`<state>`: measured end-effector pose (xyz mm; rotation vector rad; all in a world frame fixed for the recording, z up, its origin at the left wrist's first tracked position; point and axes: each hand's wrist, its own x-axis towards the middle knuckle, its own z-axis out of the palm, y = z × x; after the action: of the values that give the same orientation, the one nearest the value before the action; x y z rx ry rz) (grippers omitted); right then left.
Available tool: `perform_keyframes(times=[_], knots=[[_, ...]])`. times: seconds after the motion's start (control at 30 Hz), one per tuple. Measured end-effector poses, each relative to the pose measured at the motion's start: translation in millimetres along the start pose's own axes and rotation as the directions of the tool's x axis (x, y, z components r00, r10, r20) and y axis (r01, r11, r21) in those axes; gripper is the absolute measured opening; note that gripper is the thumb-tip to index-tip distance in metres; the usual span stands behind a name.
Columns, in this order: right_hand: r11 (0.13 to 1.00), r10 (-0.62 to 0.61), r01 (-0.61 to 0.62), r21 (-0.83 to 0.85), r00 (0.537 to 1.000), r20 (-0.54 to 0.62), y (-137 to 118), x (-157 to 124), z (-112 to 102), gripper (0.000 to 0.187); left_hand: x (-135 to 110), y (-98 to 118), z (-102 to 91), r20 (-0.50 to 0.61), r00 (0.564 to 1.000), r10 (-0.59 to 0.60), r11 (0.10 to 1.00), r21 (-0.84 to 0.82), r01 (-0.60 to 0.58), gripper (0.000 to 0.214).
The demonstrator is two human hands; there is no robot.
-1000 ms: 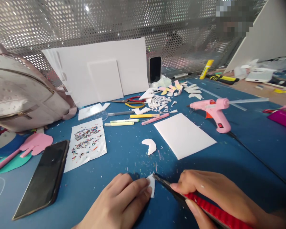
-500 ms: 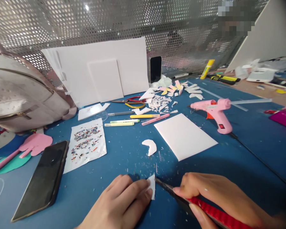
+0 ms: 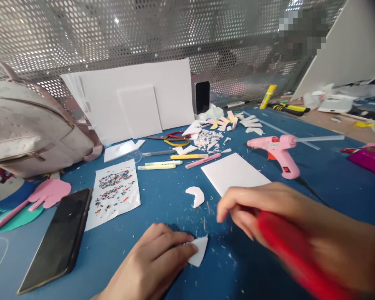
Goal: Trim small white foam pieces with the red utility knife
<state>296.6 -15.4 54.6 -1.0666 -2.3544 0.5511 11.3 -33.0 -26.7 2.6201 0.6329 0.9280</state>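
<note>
Tabletop (image 3: 162,202), left hand (image 3: 156,255) arched, right hand (image 3: 289,221) gripping red handle (image 3: 295,250)

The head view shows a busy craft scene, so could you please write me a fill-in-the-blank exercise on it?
The left hand holds down a small piece coloured ____.
The right hand grips a tool coloured ____.
The glue gun's main colour is ____.
The phone lying flat is to the ____ of the left hand.
Missing words: white; red; pink; left.
</note>
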Motion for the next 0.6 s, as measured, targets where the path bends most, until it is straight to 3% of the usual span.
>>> perform_keyframes(times=[0.03,0.1,0.17,0.33,0.43,0.47,0.53,0.6], knots=[[0.999,0.033,-0.037,0.025,0.991,0.129,1,6,1,0.032,2,1,-0.7,0.012,1.0,-0.019,0.999,-0.03,0.019,0.026],[0.992,0.12,-0.124,-0.01,0.93,0.347,4,17,4,0.02,4,2,-2.0,0.052,0.997,-0.058,0.997,-0.056,0.061,0.023],[0.983,0.173,-0.182,-0.026,0.87,0.462,7,27,7,0.007,5,4,-3.2,0.053,0.996,-0.078,0.995,-0.054,0.081,0.023],[0.938,0.205,-0.33,0.104,0.772,0.601,8,42,8,0.02,1,6,-7.9,-0.015,0.998,-0.065,0.997,-0.053,0.065,0.027],[0.91,0.213,-0.381,0.163,0.768,0.604,7,44,9,0.021,2,8,-11.0,-0.04,0.985,-0.166,0.979,-0.126,0.16,0.038],[0.902,0.211,-0.389,0.188,0.776,0.595,7,45,11,0.019,3,9,-11.3,-0.066,0.967,-0.248,0.954,-0.189,0.232,0.042],[0.876,0.205,-0.408,0.255,0.796,0.57,7,45,15,0.016,7,11,-10.5,-0.089,0.884,-0.46,0.824,-0.415,0.386,0.05],[0.848,0.183,-0.412,0.332,0.817,0.547,6,46,20,0.014,12,11,-8.7,0.006,0.77,-0.639,0.569,-0.67,0.477,0.045]])
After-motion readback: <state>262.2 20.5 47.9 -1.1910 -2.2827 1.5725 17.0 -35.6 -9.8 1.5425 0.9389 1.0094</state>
